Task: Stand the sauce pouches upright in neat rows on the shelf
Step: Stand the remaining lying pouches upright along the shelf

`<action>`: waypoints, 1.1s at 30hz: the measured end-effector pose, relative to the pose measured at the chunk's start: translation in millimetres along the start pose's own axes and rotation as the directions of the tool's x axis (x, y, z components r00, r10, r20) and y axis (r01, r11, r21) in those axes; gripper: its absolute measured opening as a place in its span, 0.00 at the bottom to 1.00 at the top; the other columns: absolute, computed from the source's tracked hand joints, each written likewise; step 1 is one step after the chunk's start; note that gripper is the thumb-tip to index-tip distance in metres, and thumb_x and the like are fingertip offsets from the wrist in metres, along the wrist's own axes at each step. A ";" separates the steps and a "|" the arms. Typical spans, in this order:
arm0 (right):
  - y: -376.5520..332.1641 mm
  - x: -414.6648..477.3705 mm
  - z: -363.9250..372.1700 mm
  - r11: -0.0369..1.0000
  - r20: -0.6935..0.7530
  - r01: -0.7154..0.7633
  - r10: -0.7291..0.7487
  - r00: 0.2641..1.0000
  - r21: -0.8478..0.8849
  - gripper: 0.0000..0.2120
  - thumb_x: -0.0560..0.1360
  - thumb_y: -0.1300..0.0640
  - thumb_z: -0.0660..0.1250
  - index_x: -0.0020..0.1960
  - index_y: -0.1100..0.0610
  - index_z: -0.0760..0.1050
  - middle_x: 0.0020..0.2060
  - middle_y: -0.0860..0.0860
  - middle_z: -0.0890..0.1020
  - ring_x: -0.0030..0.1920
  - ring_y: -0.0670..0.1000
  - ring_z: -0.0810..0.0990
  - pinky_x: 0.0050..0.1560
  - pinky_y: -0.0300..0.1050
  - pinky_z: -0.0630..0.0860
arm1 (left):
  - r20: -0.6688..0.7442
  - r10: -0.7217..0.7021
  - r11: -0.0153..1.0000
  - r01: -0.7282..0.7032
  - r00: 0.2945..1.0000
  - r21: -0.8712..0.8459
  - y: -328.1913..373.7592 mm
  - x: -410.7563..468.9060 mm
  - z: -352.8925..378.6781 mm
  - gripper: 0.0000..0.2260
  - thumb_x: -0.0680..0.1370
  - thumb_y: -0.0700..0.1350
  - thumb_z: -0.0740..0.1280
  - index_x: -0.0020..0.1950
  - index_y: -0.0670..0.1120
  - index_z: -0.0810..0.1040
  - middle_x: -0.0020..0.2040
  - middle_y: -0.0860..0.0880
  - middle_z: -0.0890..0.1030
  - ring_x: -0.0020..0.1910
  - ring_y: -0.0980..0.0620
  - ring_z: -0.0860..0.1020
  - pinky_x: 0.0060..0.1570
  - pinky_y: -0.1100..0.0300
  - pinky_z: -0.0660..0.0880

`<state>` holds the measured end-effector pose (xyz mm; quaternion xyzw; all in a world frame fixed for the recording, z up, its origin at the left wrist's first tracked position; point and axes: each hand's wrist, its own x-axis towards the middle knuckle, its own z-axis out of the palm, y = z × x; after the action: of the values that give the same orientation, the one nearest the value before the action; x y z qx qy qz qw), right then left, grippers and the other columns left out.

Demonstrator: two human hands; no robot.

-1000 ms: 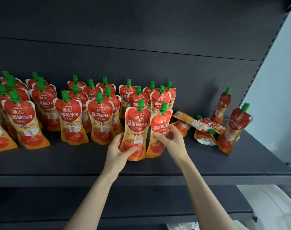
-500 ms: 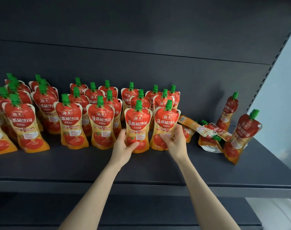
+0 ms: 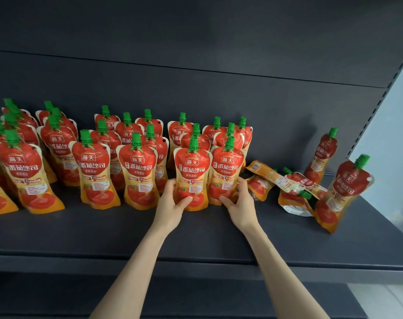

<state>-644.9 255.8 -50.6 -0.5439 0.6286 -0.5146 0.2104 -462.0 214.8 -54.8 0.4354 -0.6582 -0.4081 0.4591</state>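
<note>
The left hand [image 3: 170, 204] grips the base of an upright pouch [image 3: 191, 171] in the front row, and the right hand [image 3: 240, 203] clasps the neighbouring pouch [image 3: 226, 173]. Both pouches stand on the shelf [image 3: 196, 240]. This looks like squaring them into line. Next, I'd guess, the toppled pouches [image 3: 273, 177] just to the right need lifting and standing.

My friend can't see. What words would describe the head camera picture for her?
A left hand holds one sauce pouch and a right hand the next pouch, upright on a dark shelf. More pouches stand in rows on the left; a few lie flat on the right.
</note>
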 end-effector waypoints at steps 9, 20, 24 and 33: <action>0.0 -0.8 -1.8 1.000 0.021 -0.007 0.006 1.000 0.025 0.27 0.75 0.63 0.67 0.70 0.55 0.60 0.63 0.50 0.74 0.63 0.47 0.72 0.61 0.41 0.70 | 0.001 -0.006 0.998 0.006 1.000 0.056 6.0 -3.3 1.1 0.22 0.76 0.43 0.67 0.67 0.46 0.63 0.58 0.55 0.71 0.57 0.60 0.69 0.50 0.72 0.68; 4.1 -1.0 -1.9 0.996 -0.028 -0.053 0.052 0.998 -0.069 0.31 0.74 0.59 0.68 0.73 0.54 0.58 0.66 0.51 0.72 0.67 0.52 0.69 0.67 0.52 0.69 | -0.028 -0.007 0.986 0.012 1.000 0.164 3.6 -6.5 1.4 0.24 0.76 0.44 0.67 0.70 0.45 0.63 0.66 0.48 0.72 0.66 0.50 0.70 0.57 0.62 0.68; 4.1 -11.1 -9.8 0.994 -0.078 -0.046 0.038 0.996 -0.102 0.29 0.74 0.59 0.68 0.72 0.55 0.60 0.66 0.52 0.72 0.66 0.52 0.69 0.63 0.46 0.69 | -0.053 0.013 0.978 -0.002 0.999 0.207 -0.7 -13.2 0.3 0.27 0.76 0.45 0.67 0.72 0.45 0.61 0.68 0.48 0.70 0.68 0.50 0.69 0.64 0.55 0.69; -3.2 -51.7 -62.6 0.969 -0.186 0.006 -0.054 0.981 -0.248 0.07 0.76 0.57 0.66 0.54 0.56 0.77 0.49 0.50 0.79 0.50 0.49 0.78 0.51 0.45 0.76 | -0.131 0.182 0.957 -0.145 0.974 0.250 21.8 -59.2 25.4 0.13 0.75 0.39 0.68 0.59 0.44 0.75 0.57 0.50 0.75 0.57 0.52 0.74 0.54 0.61 0.72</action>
<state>-678.5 329.0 -39.1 -0.5234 0.6965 -0.4854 0.0719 -478.9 280.7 -55.4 0.4612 -0.6991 -0.2520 0.4849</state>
